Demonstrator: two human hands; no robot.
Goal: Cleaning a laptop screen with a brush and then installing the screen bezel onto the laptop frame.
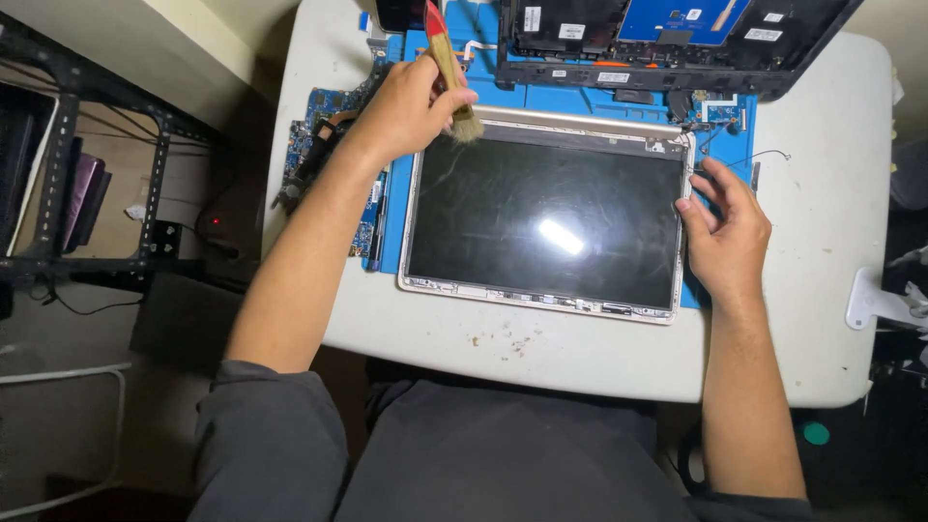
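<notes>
A detached laptop screen panel (546,217) with a silver frame lies flat on a blue work mat (541,97) on a white table (822,193). My left hand (406,106) grips a paint brush (449,68) with a red-and-wood handle. Its pale bristles touch the panel's top-left corner. My right hand (725,232) rests on the panel's right edge, fingers curled against the frame.
A blue circuit board (324,135) lies left of the mat. An opened black laptop base (667,39) sits at the table's far edge. A thin black cable (764,155) trails off the panel's top-right corner. A dark metal rack (87,164) stands at the left.
</notes>
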